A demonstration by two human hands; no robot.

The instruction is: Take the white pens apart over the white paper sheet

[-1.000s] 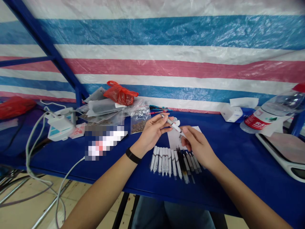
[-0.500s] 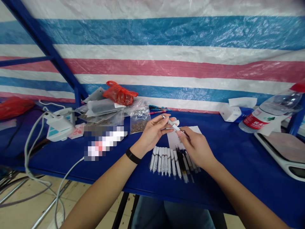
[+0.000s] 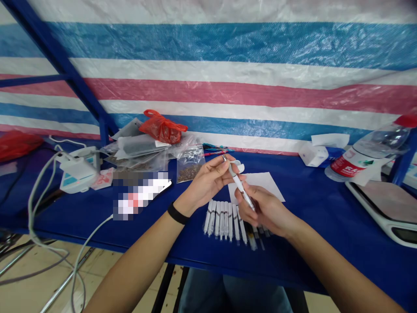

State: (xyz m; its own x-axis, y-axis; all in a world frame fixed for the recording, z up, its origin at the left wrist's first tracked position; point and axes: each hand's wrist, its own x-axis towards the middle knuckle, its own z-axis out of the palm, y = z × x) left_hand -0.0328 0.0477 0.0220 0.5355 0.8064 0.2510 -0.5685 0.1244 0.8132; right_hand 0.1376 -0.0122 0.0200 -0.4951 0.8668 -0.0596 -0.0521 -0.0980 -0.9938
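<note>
A white pen (image 3: 239,184) with a silver tip and a grey section slants between my two hands over the table. My left hand (image 3: 211,176) pinches its tip end between thumb and fingers. Lower down, my right hand (image 3: 265,206) has its fingers closed round the other end of the barrel. A small white rounded piece (image 3: 240,167) shows beside the left fingertips; what it belongs to I cannot make out. Below my hands lies a row of several white pen barrels (image 3: 222,219). Thin refills and dark parts (image 3: 256,241) lie beside them, partly hidden under my right hand.
A white paper sheet (image 3: 269,187) lies behind my right hand. Bags of brown bits (image 3: 189,171), a red plastic bag (image 3: 163,128) and a charging phone (image 3: 143,198) are at left. A bottle (image 3: 352,161), tissue pack (image 3: 314,154) and scale (image 3: 384,204) stand at right.
My right hand has moved down along the pen, towards me, baring more of the white barrel. My left hand keeps its grip at the tip end.
</note>
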